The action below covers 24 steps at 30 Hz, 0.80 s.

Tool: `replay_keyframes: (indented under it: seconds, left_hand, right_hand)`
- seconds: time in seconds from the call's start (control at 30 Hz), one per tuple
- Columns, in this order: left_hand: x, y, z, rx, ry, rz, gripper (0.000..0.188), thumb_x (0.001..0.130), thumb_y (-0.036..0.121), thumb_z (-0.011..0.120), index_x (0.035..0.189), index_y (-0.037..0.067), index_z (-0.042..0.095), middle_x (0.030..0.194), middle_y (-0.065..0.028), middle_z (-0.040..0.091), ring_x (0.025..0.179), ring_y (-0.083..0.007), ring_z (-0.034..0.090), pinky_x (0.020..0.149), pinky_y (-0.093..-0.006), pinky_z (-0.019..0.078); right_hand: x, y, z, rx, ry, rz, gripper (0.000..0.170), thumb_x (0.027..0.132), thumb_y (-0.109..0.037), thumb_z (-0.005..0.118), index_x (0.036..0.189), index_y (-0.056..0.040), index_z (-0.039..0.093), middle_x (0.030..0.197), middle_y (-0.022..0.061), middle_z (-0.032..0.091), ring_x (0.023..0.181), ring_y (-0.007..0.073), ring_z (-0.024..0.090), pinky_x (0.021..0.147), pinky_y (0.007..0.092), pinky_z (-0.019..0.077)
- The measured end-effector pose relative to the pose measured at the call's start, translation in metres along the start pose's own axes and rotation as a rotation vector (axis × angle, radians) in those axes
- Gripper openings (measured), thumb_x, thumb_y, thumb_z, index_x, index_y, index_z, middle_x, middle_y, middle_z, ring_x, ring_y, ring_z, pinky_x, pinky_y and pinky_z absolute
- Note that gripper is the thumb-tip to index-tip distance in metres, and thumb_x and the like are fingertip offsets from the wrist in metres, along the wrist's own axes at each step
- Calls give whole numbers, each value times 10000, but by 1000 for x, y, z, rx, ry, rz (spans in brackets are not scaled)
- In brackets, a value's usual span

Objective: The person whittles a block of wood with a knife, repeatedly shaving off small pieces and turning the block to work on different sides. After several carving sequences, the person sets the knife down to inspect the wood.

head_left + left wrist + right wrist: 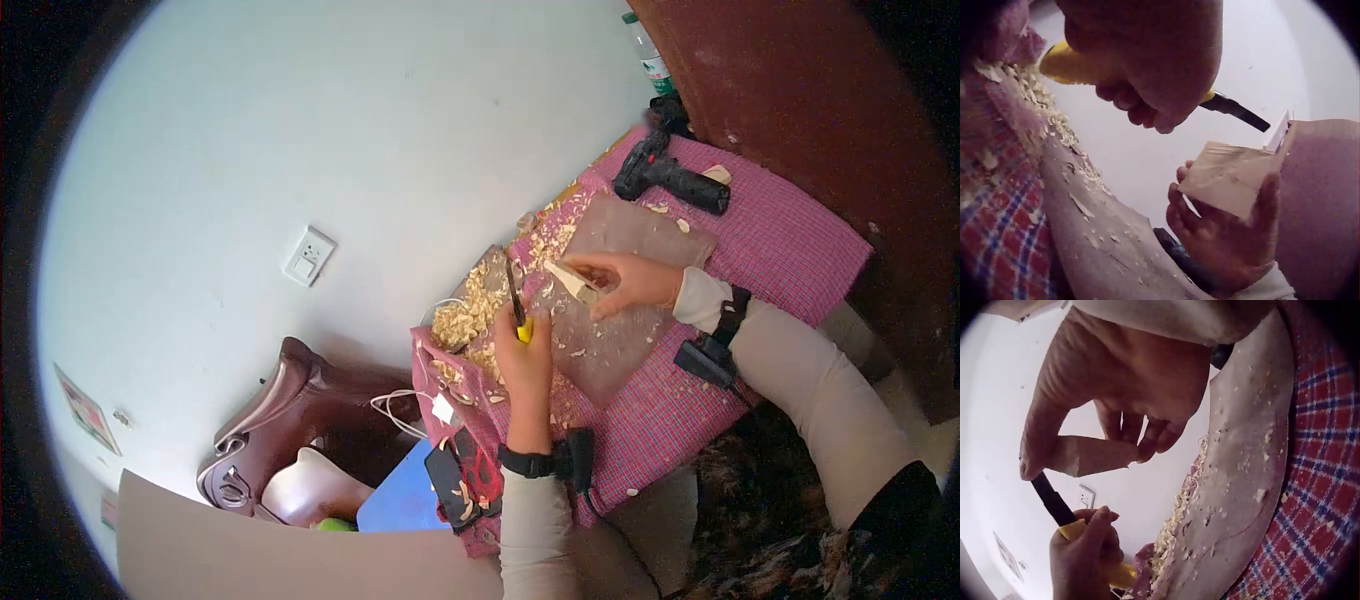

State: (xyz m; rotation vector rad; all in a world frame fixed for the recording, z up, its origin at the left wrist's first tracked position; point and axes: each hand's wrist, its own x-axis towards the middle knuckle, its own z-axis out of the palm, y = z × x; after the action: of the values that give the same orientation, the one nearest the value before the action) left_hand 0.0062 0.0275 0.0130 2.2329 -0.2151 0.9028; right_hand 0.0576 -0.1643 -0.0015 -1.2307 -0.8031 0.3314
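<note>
My left hand point(525, 360) grips the yellow handle of a knife point(1235, 111), its dark blade pointing away from the fist. Between the thumb and fingers of my right hand point(640, 282) is a pale piece of wood point(1229, 178) with cut, faceted faces. Seen from the left wrist, the blade tip stands just above the wood's upper edge. In the right wrist view the blade's end passes behind the right thumb point(1034, 459). Both hands are over a greyish sheet point(620, 335) strewn with wood chips.
Wood shavings point(468, 318) are heaped at the table's left side. A checked cloth point(790, 210) covers the table. Toward the back lies a black power drill point(675, 182), with a bottle point(652, 68) beyond it. A phone point(450, 485) rests at the near left corner, beside a white wall.
</note>
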Motion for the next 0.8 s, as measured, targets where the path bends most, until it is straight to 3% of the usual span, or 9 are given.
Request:
replay_keyframes:
  seconds: [0.03,0.1,0.23,0.33,0.4,0.53,0.63,0.7,0.8]
  left_hand:
    - [6,6,-1,-3,-3,5,213,791,172,610,914,16,534,670,-75,564,584,-182,555,539,-308,436]
    - [17,21,-4,-277,-125,-319,154,800,142,599,901,43,538,636,-9,503,509,-93,471,467,-227,387]
    - [15,-6,21,-312,-34,-250,146,816,134,578,901,24,532,624,-7,494,479,-76,448,426,-207,349]
    - [5,-9,33,-331,-30,-263,142,825,137,569,897,16,542,658,-18,518,547,-86,476,495,-225,383]
    - [0,-10,32,-223,-27,-228,152,838,145,553,905,8,554,722,-49,570,658,-124,532,597,-265,428]
    - [-7,-15,32,-196,-6,-145,163,839,159,551,885,3,557,743,-68,589,662,-153,546,603,-286,437]
    - [-6,-7,30,-220,-7,-129,151,832,149,574,873,6,550,705,-28,548,620,-103,497,561,-240,412]
    - [-8,5,27,-1,-47,-57,156,828,146,573,860,-7,556,709,-78,570,629,-146,521,601,-274,431]
    - [-8,6,28,-72,-85,-123,165,821,144,571,863,-15,566,720,-142,578,636,-198,548,623,-307,439]
  right_hand:
    - [-1,-1,0,-2,6,-2,831,629,-114,746,1322,-18,298,1248,70,431,1131,144,409,950,280,336]
    - [-3,-4,-2,86,22,-27,695,736,-118,667,1322,-29,304,1182,59,467,1046,139,456,882,266,388]
    - [-1,4,-12,184,28,-47,676,765,-166,654,1325,-28,301,1184,63,461,1064,129,436,892,261,373]
    - [-2,7,-12,176,55,-55,688,768,-226,660,1321,-21,304,1195,66,452,1069,128,430,899,257,365]
    - [-2,4,-12,176,69,-30,673,760,-199,660,1307,-5,319,1196,69,451,1057,131,438,891,256,373]
    - [4,-7,-15,77,70,54,727,708,-149,681,1310,-2,301,1216,77,433,1086,140,432,895,266,374]
    - [10,-16,-20,-88,-2,46,756,657,-42,676,1309,5,295,1240,83,412,1132,157,404,927,287,366]
    - [14,-14,-21,-63,-28,6,801,619,-18,702,1308,6,293,1251,85,400,1147,165,390,945,302,359]
    - [12,-5,-19,39,-13,19,811,610,-15,712,1305,7,294,1243,89,404,1142,169,394,947,311,360]
